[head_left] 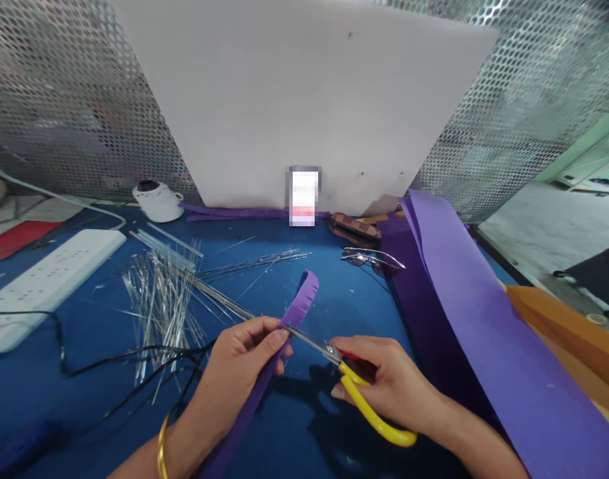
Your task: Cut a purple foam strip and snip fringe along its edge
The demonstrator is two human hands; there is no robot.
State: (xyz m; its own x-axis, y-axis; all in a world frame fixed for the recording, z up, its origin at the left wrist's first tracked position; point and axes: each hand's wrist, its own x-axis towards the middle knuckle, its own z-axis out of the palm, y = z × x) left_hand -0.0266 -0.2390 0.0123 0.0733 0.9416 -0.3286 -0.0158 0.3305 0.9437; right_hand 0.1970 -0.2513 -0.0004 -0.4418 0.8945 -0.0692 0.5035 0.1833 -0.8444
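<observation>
My left hand (257, 349) pinches a long purple strip (302, 303) between thumb and fingers. The strip's upper end curls over, and small fringe-like cuts run along its right edge. Its lower part hangs past my wrist toward the bottom of the view. My right hand (389, 379) grips yellow-handled scissors (379, 419), some fingers inside the loops. The blade tips meet the strip right beside my left thumb. Thin metal wires (159, 299) lie in a bundle left of my left hand, and longer ones reach behind it.
A white power strip (59, 279) and black cables (129, 352) lie at left. Behind are a small white cup (158, 201), a phone (304, 196), a checkered case (354, 229) and eyeglasses (371, 259). Large purple sheets (484, 319) and orange sheets (568, 326) cover the right side.
</observation>
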